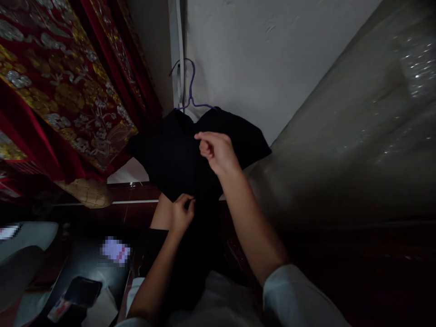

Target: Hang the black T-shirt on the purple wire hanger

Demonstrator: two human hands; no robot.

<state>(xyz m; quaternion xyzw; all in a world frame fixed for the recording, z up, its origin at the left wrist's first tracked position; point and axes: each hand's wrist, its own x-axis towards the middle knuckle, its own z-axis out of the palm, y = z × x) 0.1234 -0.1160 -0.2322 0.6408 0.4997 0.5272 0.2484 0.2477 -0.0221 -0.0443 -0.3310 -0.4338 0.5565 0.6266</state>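
Observation:
A black garment (170,150) hangs on a purple wire hanger (191,88) hooked high against a white wall. My right hand (216,152) is raised in front of the garment's upper chest, fingers curled in a pinch on the cloth near the collar. Lower down, my left hand (182,213) pinches the black fabric at its front. The garment's lower part drops into shadow between my arms.
A red and gold embroidered cloth (61,86) hangs at the left. A large grey plastic-covered surface (357,136) slopes at the right. Below left lie a dark phone (83,290), papers and a pale rounded object (23,245) on a dark surface.

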